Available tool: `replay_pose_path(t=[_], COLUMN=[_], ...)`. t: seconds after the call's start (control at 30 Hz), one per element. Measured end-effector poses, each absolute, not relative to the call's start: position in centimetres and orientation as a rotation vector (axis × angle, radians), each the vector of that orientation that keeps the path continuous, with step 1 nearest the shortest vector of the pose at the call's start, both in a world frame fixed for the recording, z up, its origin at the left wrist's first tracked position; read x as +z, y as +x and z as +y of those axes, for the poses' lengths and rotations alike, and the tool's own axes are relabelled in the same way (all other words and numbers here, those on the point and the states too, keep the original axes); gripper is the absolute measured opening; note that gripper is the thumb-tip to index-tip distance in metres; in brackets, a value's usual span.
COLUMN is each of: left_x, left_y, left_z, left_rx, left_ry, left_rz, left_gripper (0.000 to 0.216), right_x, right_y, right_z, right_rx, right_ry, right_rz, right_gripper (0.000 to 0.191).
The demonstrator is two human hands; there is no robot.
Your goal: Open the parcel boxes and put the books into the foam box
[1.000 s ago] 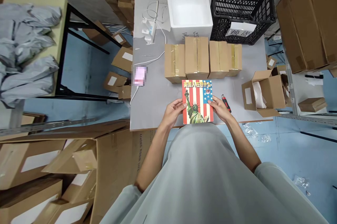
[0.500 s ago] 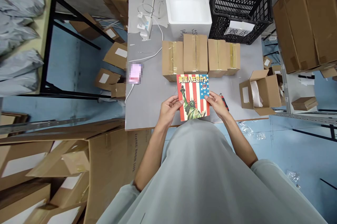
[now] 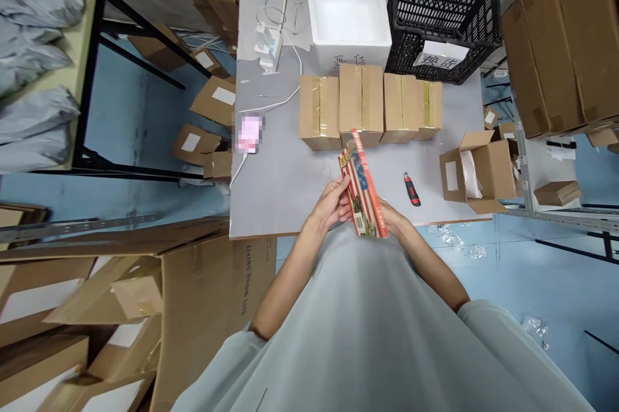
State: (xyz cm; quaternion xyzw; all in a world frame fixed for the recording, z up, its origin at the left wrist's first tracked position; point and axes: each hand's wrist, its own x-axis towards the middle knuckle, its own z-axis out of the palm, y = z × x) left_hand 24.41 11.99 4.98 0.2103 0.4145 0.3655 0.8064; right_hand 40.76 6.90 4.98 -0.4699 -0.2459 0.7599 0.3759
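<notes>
I hold a book [image 3: 362,184] with a flag-and-statue cover above the near edge of the grey table [image 3: 280,173]. It is tilted up on edge, its cover turned to the left and its spine towards me. My left hand [image 3: 331,202] grips its left side with fingers curled on the cover. My right hand [image 3: 393,218] holds it from behind and below, mostly hidden by the book.
A row of sealed cardboard boxes [image 3: 367,109] stands behind the book. A white foam box [image 3: 345,2] and a black crate [image 3: 442,12] sit at the back. A red-black utility knife [image 3: 411,180] lies right, near an open carton [image 3: 476,170]. Cables and a power strip [image 3: 271,44] lie left.
The book, held flat with its cover facing up before, has been turned up onto its edge. Both hands moved closer together around it.
</notes>
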Motion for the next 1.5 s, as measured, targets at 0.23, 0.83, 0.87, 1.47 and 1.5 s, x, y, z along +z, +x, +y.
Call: replay_pose_path(t=[0.23,0.83,0.87,1.47,1.5], left_x=[5.9,6.9,7.0,11.2,11.3], left_y=[22.1,20.7,20.8,26.1,25.4], left_z=[13.0,12.7,12.7,7.7,8.3], left_rx=[0.896,0.813,0.824,0.935,0.955], left_ry=[0.531,0.667,0.678,1.632,1.622], left_rz=[1.088,1.044,1.052,1.247,1.285], left_gripper=[0.07,0.068,0.068,0.035,0.038], right_x=[5.9,6.9,6.6,9.6,9.5], right_y=[46.9,45.6,45.7,41.1,41.8], right_z=[7.8,9.2,9.4,8.7,8.6], right_rx=[1.85,1.526,1.509,1.357,1.396], right_ry=[-1.4,-1.438,-1.448,-1.419,-1.403], right_rz=[-0.599,-0.742,-0.751,-0.592,-0.549], right_gripper=[0.067,0.066,0.065,0.05,0.051])
